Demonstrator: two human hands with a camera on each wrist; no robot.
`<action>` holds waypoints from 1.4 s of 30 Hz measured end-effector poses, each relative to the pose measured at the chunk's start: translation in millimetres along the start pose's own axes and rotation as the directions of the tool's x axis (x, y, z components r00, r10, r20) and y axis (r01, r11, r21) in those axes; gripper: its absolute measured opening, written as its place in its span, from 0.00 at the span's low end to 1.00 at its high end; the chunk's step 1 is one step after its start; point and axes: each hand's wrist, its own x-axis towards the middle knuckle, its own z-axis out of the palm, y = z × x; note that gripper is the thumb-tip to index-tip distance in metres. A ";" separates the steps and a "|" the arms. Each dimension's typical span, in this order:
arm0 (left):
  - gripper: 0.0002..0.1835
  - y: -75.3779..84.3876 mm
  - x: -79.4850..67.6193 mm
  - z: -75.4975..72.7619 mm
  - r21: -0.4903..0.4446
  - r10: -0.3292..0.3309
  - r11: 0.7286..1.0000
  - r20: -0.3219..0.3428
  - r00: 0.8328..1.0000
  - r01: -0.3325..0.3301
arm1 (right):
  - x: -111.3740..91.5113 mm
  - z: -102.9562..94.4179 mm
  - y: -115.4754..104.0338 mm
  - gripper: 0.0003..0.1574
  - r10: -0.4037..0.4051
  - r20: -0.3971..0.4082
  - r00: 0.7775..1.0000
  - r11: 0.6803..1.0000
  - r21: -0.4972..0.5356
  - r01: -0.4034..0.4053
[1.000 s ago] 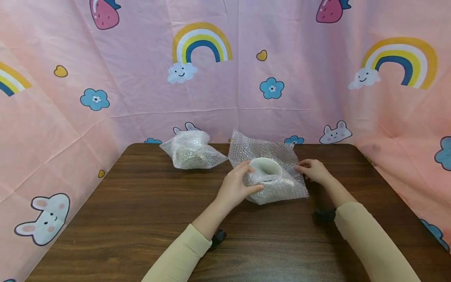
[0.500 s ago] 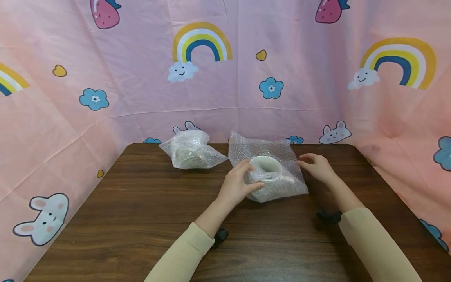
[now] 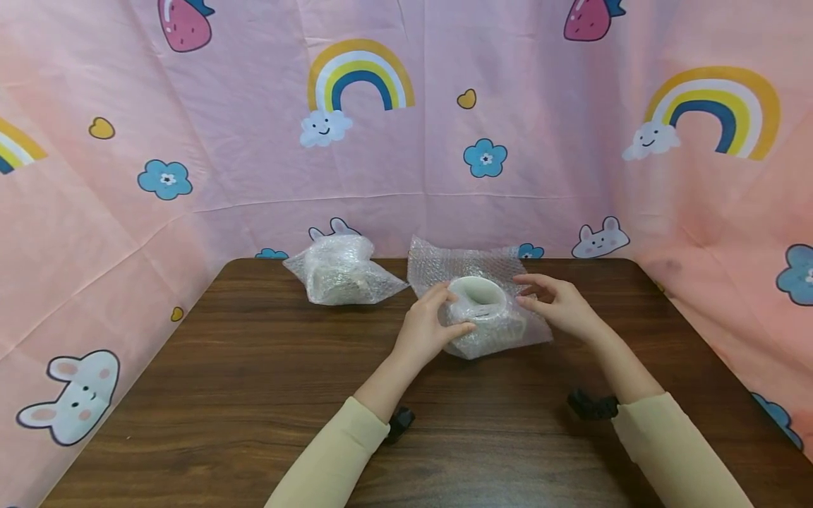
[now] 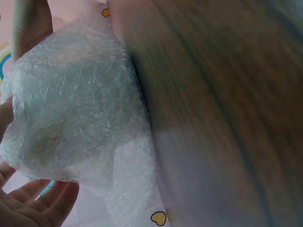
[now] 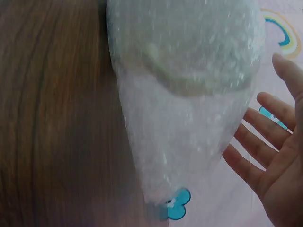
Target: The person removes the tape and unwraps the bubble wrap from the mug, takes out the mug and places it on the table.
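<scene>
A white, round-mouthed vessel point(image 3: 480, 312) stands in a sheet of bubble wrap point(image 3: 466, 262), its opening facing up. My left hand point(image 3: 422, 328) holds the vessel's left side, thumb at the front and fingers at the rim. On the other side my right hand point(image 3: 565, 310) is spread, fingertips right at the wrap's right part. Wrap covers the vessel's side in the left wrist view, where the bubble wrap point(image 4: 85, 104) fills the left half. Through the wrap in the right wrist view shows a curved pale band point(image 5: 189, 87); the right hand's fingers point(image 5: 258, 142) lie along the wrap's edge.
To the left, near the back edge of the brown wooden table point(image 3: 254, 395), sits a second bubble-wrapped bundle point(image 3: 339, 271) with pointed ends. Behind the table hangs a pink cloth point(image 3: 254, 85) printed with rainbows and rabbits.
My right hand has let go of the wrap's right edge and moved left toward the vessel, its fingers opening. The left hand keeps its hold on the vessel.
</scene>
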 end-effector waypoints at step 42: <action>0.29 -2.3 4.1 0.3 -0.062 -0.022 0.998 0.032 0.999 0.024 | -12.8 31.8 -7.7 0.33 0.005 -0.036 0.999 0.999 0.048 -0.003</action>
